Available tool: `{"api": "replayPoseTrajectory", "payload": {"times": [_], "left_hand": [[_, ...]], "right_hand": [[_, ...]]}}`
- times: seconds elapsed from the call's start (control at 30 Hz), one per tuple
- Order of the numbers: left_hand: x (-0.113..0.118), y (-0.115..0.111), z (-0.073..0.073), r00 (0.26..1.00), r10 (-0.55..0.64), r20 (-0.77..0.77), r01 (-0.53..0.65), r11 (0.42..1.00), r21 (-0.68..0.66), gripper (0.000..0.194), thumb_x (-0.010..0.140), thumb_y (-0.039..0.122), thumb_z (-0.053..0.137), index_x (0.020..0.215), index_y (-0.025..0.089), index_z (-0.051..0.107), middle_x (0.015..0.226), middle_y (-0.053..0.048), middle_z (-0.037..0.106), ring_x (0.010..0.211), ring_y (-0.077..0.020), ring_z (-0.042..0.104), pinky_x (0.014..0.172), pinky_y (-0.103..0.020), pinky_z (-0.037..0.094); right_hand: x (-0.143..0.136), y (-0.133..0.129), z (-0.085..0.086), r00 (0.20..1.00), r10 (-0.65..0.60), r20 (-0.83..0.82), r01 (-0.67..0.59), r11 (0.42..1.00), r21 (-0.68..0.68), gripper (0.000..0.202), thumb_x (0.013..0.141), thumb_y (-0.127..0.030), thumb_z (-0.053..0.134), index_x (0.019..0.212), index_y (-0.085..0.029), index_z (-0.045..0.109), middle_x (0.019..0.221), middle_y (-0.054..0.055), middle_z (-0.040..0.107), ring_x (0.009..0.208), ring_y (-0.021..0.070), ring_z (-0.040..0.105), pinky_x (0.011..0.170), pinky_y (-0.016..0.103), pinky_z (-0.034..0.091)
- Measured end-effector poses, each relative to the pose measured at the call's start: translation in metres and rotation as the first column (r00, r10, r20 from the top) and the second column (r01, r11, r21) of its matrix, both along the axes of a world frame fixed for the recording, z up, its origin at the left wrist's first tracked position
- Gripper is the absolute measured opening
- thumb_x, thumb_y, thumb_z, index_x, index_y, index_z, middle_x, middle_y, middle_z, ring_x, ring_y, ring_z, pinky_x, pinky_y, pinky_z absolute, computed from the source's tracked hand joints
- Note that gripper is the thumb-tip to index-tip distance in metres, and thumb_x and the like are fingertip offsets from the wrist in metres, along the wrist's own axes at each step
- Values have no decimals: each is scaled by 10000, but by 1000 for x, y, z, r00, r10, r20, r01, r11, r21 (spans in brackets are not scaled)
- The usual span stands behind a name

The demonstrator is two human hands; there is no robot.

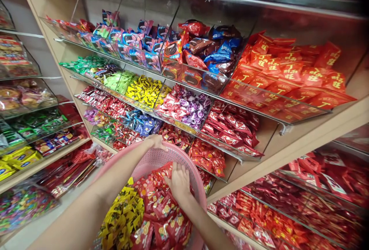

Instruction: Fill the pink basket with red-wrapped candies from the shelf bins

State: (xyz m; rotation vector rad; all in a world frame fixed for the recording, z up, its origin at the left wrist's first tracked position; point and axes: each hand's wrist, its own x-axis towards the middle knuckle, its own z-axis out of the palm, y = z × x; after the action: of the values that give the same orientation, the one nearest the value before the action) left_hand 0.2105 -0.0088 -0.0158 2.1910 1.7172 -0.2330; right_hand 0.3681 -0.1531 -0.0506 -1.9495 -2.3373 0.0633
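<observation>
A pink perforated plastic basket [198,177] stands below the shelves. My left hand [155,142] reaches across it, its fingers closed over the far rim. Inside the basket, yellow-wrapped candies [122,215] lie on the left and glossy red candy packets [157,200] with orange prints fill the middle and right. My right hand [179,180] is in the basket, fingers curled on the upper edge of the red packets; its fingertips are partly hidden. Just beyond the basket, similar red packets [206,155] sit in a low shelf compartment.
Tilted wooden shelving with clear dividers holds yellow candies [147,90], purple and red wrapped candies [184,104], cookie packets [213,46] and orange-red bags [285,69]. More shelves of red packets [288,207] stand at right. Packaged snacks [20,157] line the left.
</observation>
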Motion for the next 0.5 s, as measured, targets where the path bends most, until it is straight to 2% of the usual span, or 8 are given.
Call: {"api": "replayPoseTrajectory", "payload": {"times": [0.13,0.23,0.37,0.47,0.5], "left_hand": [[1,-3,4,1000,10,-4,-10,1000,5,688,523,724,529,870,147,671,915,-139,664,785,-259,617,614,-278,438],[1,-2,3,1000,5,-7,-5,1000,5,706,518,737,520,864,140,673,905,-146,665,782,-257,617,622,-280,441],[1,-1,1,1000,3,-8,-3,1000,13,748,491,767,507,849,133,678,894,-148,666,778,-261,617,637,-289,446],[2,-1,2,1000,14,-9,-14,1000,5,789,472,786,496,868,128,678,902,-155,662,781,-272,615,641,-302,448],[2,-1,3,1000,17,-11,-17,1000,2,801,464,791,493,870,127,678,898,-157,661,782,-276,614,641,-303,448]], "right_hand": [[-10,-3,-14,997,18,70,-21,999,37,546,747,-393,601,1203,-123,468,1059,157,559,978,279,494,826,402,372],[-11,-4,-15,996,22,88,-24,999,29,501,752,-433,582,1130,-111,521,1016,157,562,945,282,505,802,410,380],[4,3,7,1000,15,13,-16,997,70,463,798,-517,465,1035,-128,551,982,148,574,939,280,516,805,408,375],[37,20,31,999,-9,-41,15,988,154,433,855,-506,348,1009,-148,538,975,131,576,929,244,528,792,354,385],[52,27,37,998,-52,-45,59,984,169,426,867,-492,323,1011,-151,533,979,130,575,926,235,533,777,336,393]]}}
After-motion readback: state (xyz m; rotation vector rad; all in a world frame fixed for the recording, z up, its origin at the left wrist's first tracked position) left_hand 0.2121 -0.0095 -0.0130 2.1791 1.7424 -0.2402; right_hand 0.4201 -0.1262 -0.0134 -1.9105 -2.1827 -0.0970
